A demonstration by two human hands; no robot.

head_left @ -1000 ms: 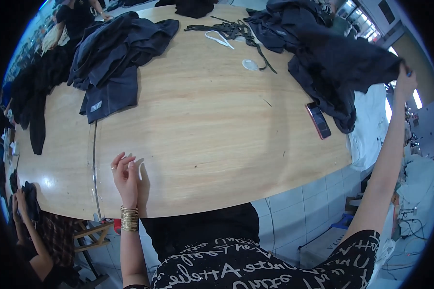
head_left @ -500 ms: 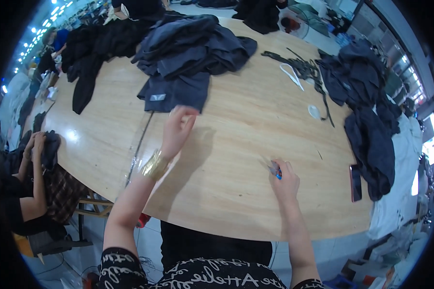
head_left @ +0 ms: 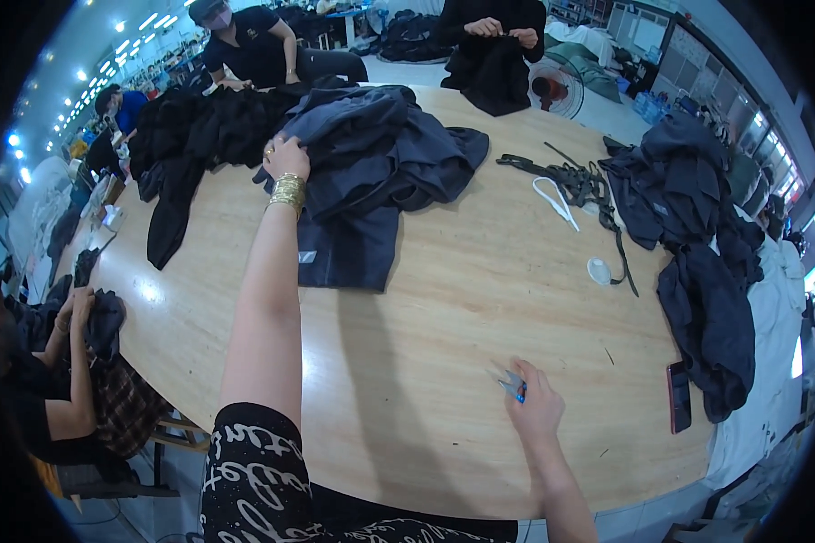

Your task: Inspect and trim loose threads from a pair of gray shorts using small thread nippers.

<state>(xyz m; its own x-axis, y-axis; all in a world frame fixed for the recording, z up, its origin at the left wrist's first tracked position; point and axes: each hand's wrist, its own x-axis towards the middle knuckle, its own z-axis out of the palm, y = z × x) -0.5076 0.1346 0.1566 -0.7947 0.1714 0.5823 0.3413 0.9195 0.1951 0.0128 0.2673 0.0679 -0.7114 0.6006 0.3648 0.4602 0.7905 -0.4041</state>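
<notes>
My left arm reaches far over the table, and my left hand [head_left: 285, 158] is closed on the left side of a heap of dark blue-grey garments [head_left: 362, 154]. Its fingers are bent into the cloth. One flat piece of the heap, with a small pale label [head_left: 307, 257], hangs toward me on the tabletop. Low over the right half of the table, my right hand [head_left: 536, 404] is closed round small blue-handled thread snips [head_left: 515, 387]. The blades point up and left, away from any cloth.
Black garments [head_left: 177, 149] lie at the far left. Dark cords [head_left: 589, 185], a white loop [head_left: 555, 204] and a white disc [head_left: 599, 271] lie right of the heap. A phone [head_left: 679, 398] rests beside more dark garments [head_left: 706, 308]. Co-workers sit at the left and far edges.
My left hand has moved forward and left from above the tabletop onto the garment heap and closed on it. My right hand keeps the snips. The view has tilted up.
</notes>
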